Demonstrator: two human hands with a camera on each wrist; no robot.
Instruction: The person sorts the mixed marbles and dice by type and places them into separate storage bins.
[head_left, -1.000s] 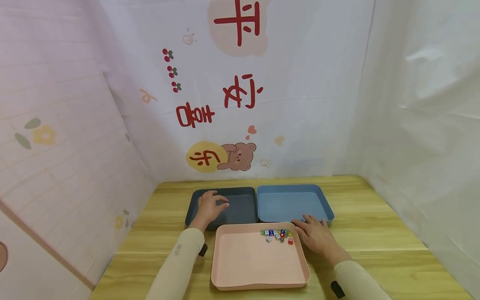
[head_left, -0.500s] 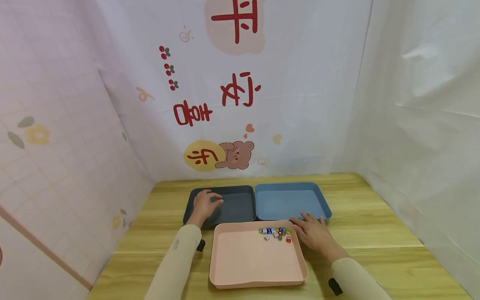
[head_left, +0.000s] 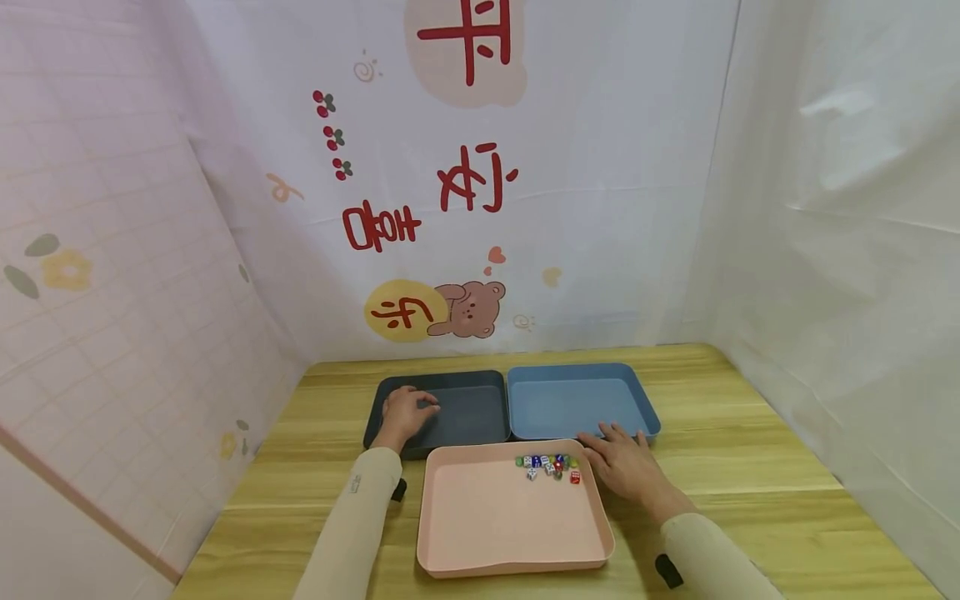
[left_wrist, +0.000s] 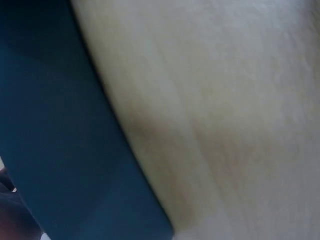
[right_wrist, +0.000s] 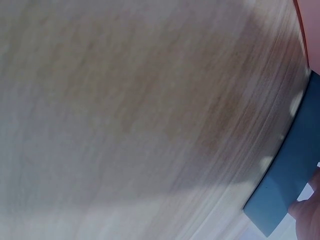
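My left hand (head_left: pixel 403 415) is over the left part of a dark blue tray (head_left: pixel 472 412), its fingers loosely bent and no object visible between them. Some fingertips are hidden in the head view. The tray's outer wall (left_wrist: pixel 75 130) fills the left of the left wrist view. My right hand (head_left: pixel 626 465) has its fingers spread, touching the near rim of a lighter blue tray (head_left: pixel 573 400). Part of that hand (right_wrist: pixel 307 217) shows at the blue wall in the right wrist view. Beside its thumb lies a pink tray (head_left: pixel 510 517), with several small dice (head_left: pixel 550 464) at its far right corner.
All the trays stand on a wood-grain table (head_left: pixel 720 442). The two blue trays sit side by side at the back, with the pink one in front. A white printed cloth (head_left: pixel 600 208) hangs behind the table and at both sides.
The head view has shifted slightly. My left hand has sunk a little and moved slightly left over the dark blue tray. The right hand stays at the blue rim, and the dice lie as before.
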